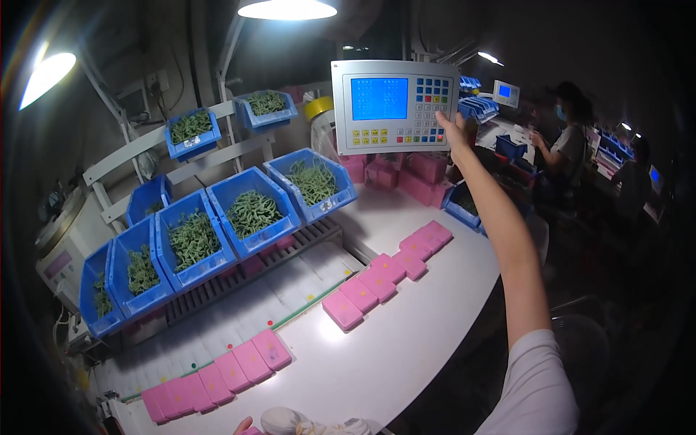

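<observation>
My right hand (455,135) reaches far out to a grey control panel (396,135) with a blue screen. Its thumb lies on the keypad, and the fingers go round the panel's right edge. Of my left hand (243,425) only a fingertip or two show at the lower edge. They touch a pink block (252,431), mostly cut off by the frame. Beside them lies a bunched white cloth (290,420). A row of pink blocks (233,371) lies at the table's near left, another row of pink blocks (378,278) farther right.
Blue bins (194,243) of green, curled small pieces stand on a rack at the left, with smaller bins (193,134) above. Pink blocks (424,168) are stacked behind the panel. A white curved table (406,326) spans the middle. Another person (569,138) works at the far right.
</observation>
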{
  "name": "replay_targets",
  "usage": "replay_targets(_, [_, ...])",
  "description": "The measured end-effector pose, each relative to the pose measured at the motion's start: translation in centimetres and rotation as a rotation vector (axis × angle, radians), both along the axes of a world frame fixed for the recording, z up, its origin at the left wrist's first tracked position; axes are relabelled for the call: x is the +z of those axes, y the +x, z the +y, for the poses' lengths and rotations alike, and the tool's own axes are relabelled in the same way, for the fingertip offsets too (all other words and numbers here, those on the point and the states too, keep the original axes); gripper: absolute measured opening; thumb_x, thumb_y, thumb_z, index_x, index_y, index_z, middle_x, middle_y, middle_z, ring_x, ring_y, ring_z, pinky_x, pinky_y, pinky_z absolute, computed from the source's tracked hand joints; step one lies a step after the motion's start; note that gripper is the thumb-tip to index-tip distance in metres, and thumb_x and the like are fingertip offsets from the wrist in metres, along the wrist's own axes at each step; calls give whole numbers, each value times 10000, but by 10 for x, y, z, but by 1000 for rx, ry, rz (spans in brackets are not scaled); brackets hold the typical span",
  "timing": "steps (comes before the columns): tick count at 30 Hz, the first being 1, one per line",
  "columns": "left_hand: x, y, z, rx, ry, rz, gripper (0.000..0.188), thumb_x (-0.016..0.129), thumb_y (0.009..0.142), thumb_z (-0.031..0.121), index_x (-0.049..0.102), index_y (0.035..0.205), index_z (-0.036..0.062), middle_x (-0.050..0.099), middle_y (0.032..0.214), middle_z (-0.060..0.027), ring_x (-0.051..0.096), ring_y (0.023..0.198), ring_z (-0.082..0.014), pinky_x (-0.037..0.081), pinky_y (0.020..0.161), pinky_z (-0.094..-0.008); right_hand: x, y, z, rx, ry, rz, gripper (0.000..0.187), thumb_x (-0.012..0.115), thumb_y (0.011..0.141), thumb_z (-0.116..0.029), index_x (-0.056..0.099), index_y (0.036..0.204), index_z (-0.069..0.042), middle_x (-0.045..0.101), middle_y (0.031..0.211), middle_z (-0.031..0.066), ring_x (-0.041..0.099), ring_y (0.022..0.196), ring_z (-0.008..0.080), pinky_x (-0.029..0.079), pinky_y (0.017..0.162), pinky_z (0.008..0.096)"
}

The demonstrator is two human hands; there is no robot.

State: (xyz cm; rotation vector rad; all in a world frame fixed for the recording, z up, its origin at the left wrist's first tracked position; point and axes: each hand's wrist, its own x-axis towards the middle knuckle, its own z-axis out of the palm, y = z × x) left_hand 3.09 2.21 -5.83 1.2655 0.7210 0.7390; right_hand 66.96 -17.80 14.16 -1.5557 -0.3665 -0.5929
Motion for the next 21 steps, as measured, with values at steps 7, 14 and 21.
replay_targets(7, [-6,-5,1,6,20,37,570,465,896,426,455,1225,-40,582,735,-140,579,566,-220,497,477,-326,0,-13,8,28,41,-95,496,670,776,-220,446,1164,-7,547,1113,141,528,1036,228,414,874,329])
replay_targets(14, [-12,-5,4,19,18,72,531,465,896,420,496,1149,-47,581,747,-139,578,571,-225,495,483,-325,0,-13,14,-29,24,-82,619,734,697,-211,398,1148,48,506,1135,203,508,1071,279,401,911,352])
replay_targets(21, [-14,-3,5,17,17,76,520,461,898,418,505,1127,-46,582,751,-139,577,571,-226,494,482,-326,-2,1,11,-46,135,-57,524,673,753,-324,470,1134,-27,559,1065,108,558,932,210,444,760,312])
